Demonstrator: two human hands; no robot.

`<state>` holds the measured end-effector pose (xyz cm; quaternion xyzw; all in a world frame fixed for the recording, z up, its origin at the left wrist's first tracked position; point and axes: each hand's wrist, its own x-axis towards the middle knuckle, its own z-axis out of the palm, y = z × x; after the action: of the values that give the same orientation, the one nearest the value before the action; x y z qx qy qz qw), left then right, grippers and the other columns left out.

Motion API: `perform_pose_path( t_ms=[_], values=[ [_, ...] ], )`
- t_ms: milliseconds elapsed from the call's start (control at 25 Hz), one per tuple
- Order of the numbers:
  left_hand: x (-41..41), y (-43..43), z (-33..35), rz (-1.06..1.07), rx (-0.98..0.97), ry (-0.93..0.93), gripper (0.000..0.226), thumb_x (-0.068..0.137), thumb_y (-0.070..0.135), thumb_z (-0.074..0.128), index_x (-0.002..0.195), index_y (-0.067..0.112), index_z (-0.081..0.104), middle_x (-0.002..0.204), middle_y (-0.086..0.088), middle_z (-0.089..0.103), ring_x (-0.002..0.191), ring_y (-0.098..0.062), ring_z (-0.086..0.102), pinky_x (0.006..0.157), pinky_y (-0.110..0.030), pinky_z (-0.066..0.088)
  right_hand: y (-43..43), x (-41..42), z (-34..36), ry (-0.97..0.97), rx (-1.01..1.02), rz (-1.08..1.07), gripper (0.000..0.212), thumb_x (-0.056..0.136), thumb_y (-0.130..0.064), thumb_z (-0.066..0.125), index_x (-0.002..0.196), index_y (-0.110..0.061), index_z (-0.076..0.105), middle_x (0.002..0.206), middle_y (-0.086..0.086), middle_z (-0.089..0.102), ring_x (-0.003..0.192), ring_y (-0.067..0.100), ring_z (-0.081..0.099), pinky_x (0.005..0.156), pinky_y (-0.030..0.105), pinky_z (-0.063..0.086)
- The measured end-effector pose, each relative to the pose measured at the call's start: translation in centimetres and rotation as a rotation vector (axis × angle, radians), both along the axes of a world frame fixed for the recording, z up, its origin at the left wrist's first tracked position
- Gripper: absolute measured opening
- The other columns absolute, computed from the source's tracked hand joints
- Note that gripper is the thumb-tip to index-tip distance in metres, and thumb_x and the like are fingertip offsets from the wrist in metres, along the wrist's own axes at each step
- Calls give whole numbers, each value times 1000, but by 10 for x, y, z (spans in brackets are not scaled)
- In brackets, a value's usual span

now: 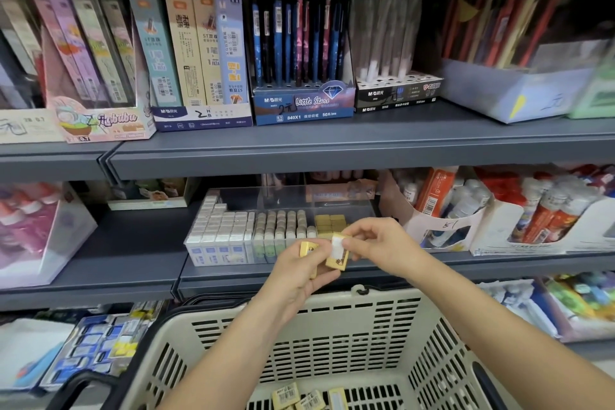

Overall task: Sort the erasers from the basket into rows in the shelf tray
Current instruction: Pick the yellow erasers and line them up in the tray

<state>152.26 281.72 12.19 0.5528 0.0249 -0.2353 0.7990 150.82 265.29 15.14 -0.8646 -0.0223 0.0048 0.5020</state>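
Now both hands are just in front of the clear shelf tray (283,196) and above the basket (332,301). The right hand (376,243) pinches a yellow eraser (336,258) between thumb and fingertips. Its long side stands almost upright, white end up. The left hand (293,273) curls round another yellow eraser (307,249), just beside the first. The yellow row (329,223) sits at the tray's right end, just behind the right hand, so that hand is nearer. I think it must reach forward a little. More erasers (293,396) lie in the basket, below the tray.
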Motion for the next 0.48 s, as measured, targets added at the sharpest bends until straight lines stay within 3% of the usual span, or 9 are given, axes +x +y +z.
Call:
perform_pose_path(
  t_ms=[160,320,480],
  values=[
    [-6,4,1,-37,27,41,10,90,7,56,97,9,63,82,-8,75,79,-22,72,59,-25,56,1,-10,-1,65,105,-42,8,87,-12,62,89,-19,67,72,-4,71,65,2,66,50,14,45],
    [-9,7,0,-61,20,69,9,92,12,56,99,9,61,86,-12,74,81,-28,72,55,-26,55,2,-15,2,84,146,-22,9,88,-12,61,93,-16,67,78,-1,73,69,6,69,51,15,48],
    [-11,6,-6,-85,-19,44,12,88,11,62,100,9,61,83,-10,73,74,-20,71,52,-22,53,1,-17,2,46,146,-36,14,90,-13,58,101,-15,66,77,0,70,65,5,67,50,15,48]
  ],
)
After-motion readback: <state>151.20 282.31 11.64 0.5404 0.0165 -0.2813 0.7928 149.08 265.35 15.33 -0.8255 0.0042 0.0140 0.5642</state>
